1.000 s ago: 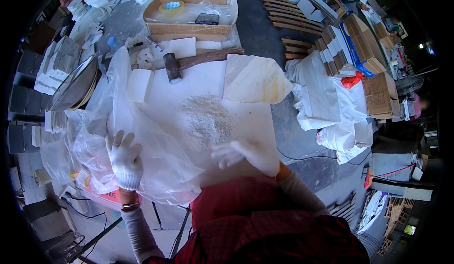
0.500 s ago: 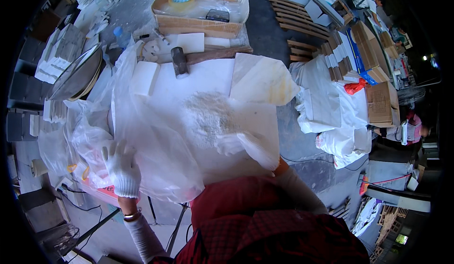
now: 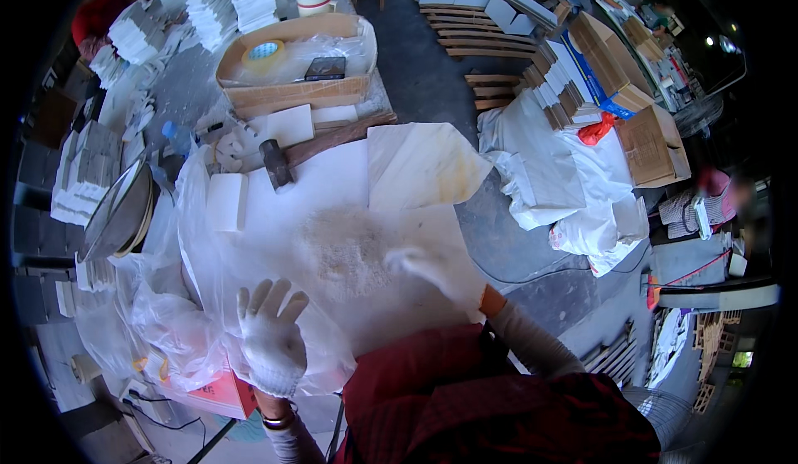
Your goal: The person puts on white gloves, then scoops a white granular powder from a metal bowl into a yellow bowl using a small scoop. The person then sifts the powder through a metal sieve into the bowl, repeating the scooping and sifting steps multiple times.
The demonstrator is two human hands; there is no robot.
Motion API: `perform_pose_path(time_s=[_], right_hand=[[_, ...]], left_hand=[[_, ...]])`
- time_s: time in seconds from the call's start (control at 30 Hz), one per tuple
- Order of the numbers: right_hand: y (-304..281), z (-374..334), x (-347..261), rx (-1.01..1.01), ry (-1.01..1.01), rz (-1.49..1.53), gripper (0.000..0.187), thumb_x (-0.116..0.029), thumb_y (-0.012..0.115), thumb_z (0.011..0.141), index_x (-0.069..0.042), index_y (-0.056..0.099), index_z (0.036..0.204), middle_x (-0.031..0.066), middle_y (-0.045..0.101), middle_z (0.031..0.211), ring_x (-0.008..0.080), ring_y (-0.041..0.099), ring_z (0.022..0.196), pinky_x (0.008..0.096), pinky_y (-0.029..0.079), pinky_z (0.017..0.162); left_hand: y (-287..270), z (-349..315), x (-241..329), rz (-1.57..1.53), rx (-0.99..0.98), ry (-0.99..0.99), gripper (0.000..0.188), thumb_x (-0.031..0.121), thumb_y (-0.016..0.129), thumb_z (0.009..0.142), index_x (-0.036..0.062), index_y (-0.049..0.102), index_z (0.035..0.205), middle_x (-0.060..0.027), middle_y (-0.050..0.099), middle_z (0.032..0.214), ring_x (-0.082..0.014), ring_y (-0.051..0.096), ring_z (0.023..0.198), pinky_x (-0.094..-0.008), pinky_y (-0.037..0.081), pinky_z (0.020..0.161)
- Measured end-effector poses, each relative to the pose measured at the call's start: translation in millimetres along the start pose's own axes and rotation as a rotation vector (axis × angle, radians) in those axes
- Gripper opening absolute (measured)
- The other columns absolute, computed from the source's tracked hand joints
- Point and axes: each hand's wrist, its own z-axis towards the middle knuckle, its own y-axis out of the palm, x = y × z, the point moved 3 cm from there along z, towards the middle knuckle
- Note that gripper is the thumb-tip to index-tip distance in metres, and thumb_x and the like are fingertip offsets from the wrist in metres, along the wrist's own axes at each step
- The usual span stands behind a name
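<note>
My left hand point(image 3: 276, 335), in a white knit glove, is raised palm up over the clear plastic sheeting point(image 3: 195, 256), fingers spread and nothing in them. To the right, my white-gloved right hand point(image 3: 436, 271) hovers by a heap of white powder and crumbs point(image 3: 345, 252). Motion blurs its fingers; they look stretched out, with no object seen in them. Under the heap lies a pale work surface point(image 3: 416, 310). At its far side rest a hammer with a dark head point(image 3: 276, 163) and wooden handle, a small white block point(image 3: 227, 201) and a cream-coloured sheet point(image 3: 424, 165).
Behind the work surface stands a cardboard tray point(image 3: 291, 94) holding a tape roll point(image 3: 264, 55) and a dark phone-like item point(image 3: 325, 68). A round pan-like object point(image 3: 120, 206) leans at the left. White-wrapped goods point(image 3: 540, 165) and cartons point(image 3: 652, 144) stand to the right.
My left hand has moved right and turned palm up. The right hand has lifted off the powder and shifted slightly right. The view has shifted, and the powder heap looks more spread.
</note>
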Motion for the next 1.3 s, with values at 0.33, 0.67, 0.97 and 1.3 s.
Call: perform_pose_path(time_s=[0.33,0.67,0.97,1.3], right_hand=[[-145.3,21.4,112.8,1.099,0.381,0.060,0.052,-0.031,0.069,0.087,0.005,0.059,0.124,0.0130,0.068,0.114,0.0210,0.065,0.099,0.0312,0.049,0.089],[-124.1,50.2,106.3,0.757,0.495,0.782,0.044,-0.042,0.066,0.089,-0.003,0.066,0.110,0.0103,0.070,0.091,0.0198,0.068,0.068,0.0335,0.056,0.054],[-105.8,55.7,117.2,0.834,0.625,0.955,0.050,-0.044,0.069,0.085,-0.001,0.065,0.110,0.0107,0.069,0.086,0.0212,0.066,0.059,0.0341,0.054,0.045],[-100.3,68.0,103.6,0.871,0.615,1.002,0.050,-0.045,0.071,0.085,0.001,0.064,0.103,0.0097,0.065,0.077,0.0205,0.060,0.048,0.0334,0.050,0.038]], left_hand=[[22.9,3.6,5.5,-0.047,0.087,-0.006,0.036,0.001,0.063,0.077,0.0067,0.065,0.112,-0.0139,0.062,0.120,-0.0354,0.055,0.118,-0.0527,0.032,0.109],[74.3,117.8,34.7,-0.094,0.137,0.092,0.029,0.019,0.067,0.079,0.0078,0.067,0.106,-0.0108,0.066,0.110,-0.0310,0.060,0.102,-0.0464,0.041,0.094],[163.6,195.1,39.4,0.045,0.021,-0.071,0.025,0.026,0.063,0.080,0.0090,0.068,0.097,-0.0131,0.066,0.075,-0.0339,0.064,0.072,-0.0468,0.046,0.071],[189.7,242.8,1.4,-0.279,0.169,-0.071,0.024,0.014,0.063,0.081,0.0043,0.070,0.102,-0.0161,0.071,0.093,-0.0364,0.066,0.089,-0.0420,0.051,0.082]])
